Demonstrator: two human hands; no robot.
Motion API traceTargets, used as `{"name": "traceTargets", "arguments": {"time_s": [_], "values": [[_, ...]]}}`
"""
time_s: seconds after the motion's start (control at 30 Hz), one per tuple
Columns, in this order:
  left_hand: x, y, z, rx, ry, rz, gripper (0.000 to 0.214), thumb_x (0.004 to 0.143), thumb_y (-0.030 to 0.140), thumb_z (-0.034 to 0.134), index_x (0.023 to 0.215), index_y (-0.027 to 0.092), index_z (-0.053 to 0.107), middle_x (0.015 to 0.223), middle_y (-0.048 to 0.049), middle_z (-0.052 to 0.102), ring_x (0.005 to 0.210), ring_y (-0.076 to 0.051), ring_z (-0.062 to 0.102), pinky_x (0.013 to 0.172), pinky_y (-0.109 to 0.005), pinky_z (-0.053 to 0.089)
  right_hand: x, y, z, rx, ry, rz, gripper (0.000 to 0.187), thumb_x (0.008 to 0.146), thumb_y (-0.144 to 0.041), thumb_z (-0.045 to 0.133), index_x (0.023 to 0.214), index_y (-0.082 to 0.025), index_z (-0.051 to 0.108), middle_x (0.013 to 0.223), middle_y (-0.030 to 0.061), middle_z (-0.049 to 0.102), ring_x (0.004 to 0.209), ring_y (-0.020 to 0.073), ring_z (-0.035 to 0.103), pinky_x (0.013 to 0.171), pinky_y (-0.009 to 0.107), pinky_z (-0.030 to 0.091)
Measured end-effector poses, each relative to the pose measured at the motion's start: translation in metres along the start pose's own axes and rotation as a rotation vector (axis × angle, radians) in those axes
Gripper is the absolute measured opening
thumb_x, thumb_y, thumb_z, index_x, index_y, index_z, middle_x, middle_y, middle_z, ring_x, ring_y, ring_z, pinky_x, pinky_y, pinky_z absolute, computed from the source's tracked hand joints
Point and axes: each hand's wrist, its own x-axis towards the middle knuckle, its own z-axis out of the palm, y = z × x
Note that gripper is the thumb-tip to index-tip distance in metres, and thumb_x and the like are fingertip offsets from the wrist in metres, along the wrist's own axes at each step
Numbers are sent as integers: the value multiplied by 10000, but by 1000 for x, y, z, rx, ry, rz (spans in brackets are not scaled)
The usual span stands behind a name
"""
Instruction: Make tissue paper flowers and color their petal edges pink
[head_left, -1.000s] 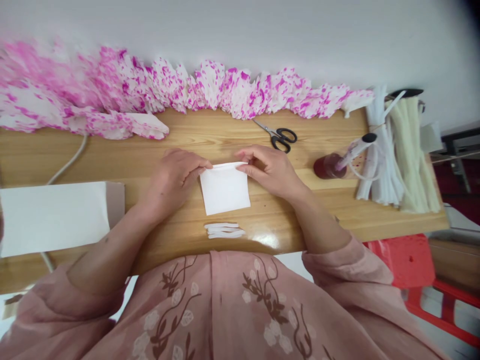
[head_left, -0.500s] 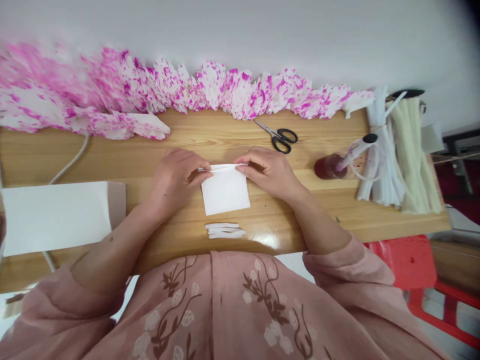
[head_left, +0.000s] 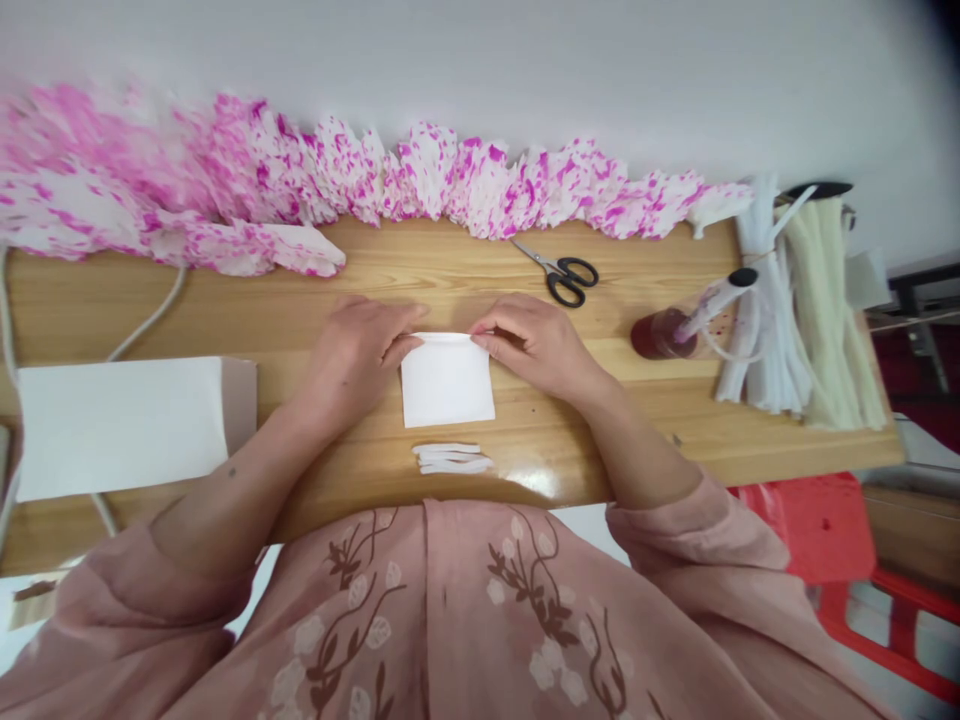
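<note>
A white paper square [head_left: 448, 385] lies on the wooden table in front of me, with a narrow fold along its far edge. At the far left corner my left hand [head_left: 360, 350] pinches that folded edge between thumb and fingers. My right hand [head_left: 532, 343] grips the far right corner the same way. Several thin white folded strips [head_left: 451, 459] lie between the paper and my body. Beyond my right hand rest black-handled scissors [head_left: 561, 272], their blades pointing to the far left.
Crumpled white paper with pink blotches [head_left: 480, 185] runs along the wall. On the right stand a bottle of dark red liquid [head_left: 664, 335] with a nozzle, white stems [head_left: 761, 300] and cream stems [head_left: 832, 310]. A white box [head_left: 120, 425] and a cable [head_left: 154, 312] lie left.
The paper has shifted slightly left and sits a little straighter. My left fingers have moved a little along the folded edge. The right hand keeps its pinch.
</note>
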Motion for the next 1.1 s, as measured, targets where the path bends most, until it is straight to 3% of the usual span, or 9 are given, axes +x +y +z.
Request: {"name": "traceTargets", "arguments": {"time_s": [0.2,0.37,0.5,0.83,1.1], "values": [[1,4,-3,-41,-40,34,258,977,323,502,844,233,705,907,-41,759,866,-215,669,840,-373,466,0,2,1,-29,-11,-24,214,995,-315,520,920,-204,686,881,44,719,826,181,618,787,329,450],[1,5,-2,-109,-28,24,218,960,306,529,851,240,705,889,-36,735,833,-192,645,775,-347,464,0,2,1,-55,-29,-16,243,983,-393,554,1008,-198,698,926,56,723,843,191,619,798,342,461],[0,5,1,-82,-21,42,207,958,293,540,867,230,715,880,-32,732,842,-190,634,812,-360,454,0,3,6,-81,-35,-54,349,960,-494,571,1078,-196,710,961,75,728,893,221,626,815,364,474],[2,4,1,0,-64,115,278,1001,317,499,856,209,710,896,-40,739,874,-207,620,861,-383,432,3,3,12,-134,6,-105,377,1008,-459,486,879,-226,752,783,34,668,782,186,579,740,339,445],[3,-5,3,67,-60,149,356,1037,371,450,933,211,751,926,-44,753,869,-207,613,850,-378,419,2,8,14,-142,-21,-79,357,1010,-432,488,942,-220,767,844,46,700,811,193,597,764,336,451]]}}
